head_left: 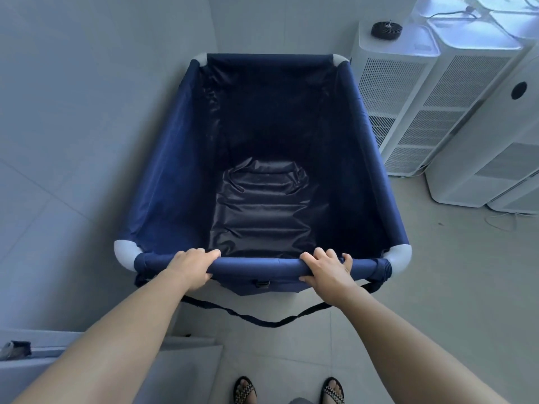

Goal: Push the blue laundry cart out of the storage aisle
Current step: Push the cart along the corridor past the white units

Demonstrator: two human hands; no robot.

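1. The blue laundry cart (175, 170) stands on the tiled floor (437, 272) directly ahead. Its left side runs close along the grey wall (87, 112), and its far right corner is near a row of white tower units (408, 97).
2. The left hand (192, 265) grips the cart's near rail (256, 265) left of centre, with the fingers curled over the top and the thumb beneath.
3. The right hand (328, 268) grips the same rail right of centre, wrapped in the same way.
4. Both hands sit between the near white corner fittings (127, 253).
5. Inside the cart, a dark glossy lining (259, 211) lies creased across the bottom.
6. A dark strap (262, 322) hangs looped below the near rail.
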